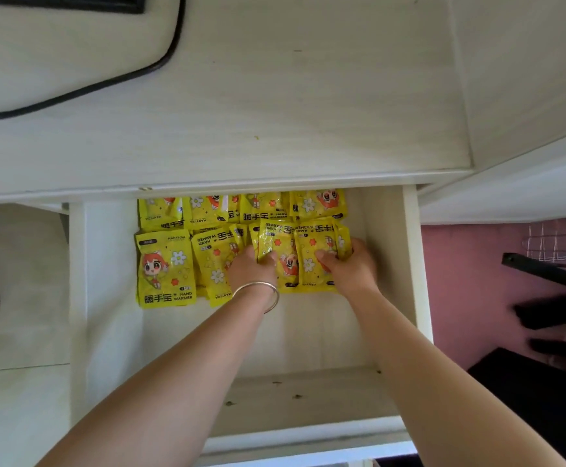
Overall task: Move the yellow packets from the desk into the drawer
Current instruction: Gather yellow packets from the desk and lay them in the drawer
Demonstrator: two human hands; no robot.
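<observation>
Both hands on "HAND WARMER" yellow packets in drawer

You can't see the tops of the back packets; the desk edge hides them. Your hands cover parts of two packets. Right side things are blurry.

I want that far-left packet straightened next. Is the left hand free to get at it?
Probably yes: the far-left packet lies uncovered in the open drawer, but the left hand now presses other packets.
</observation>
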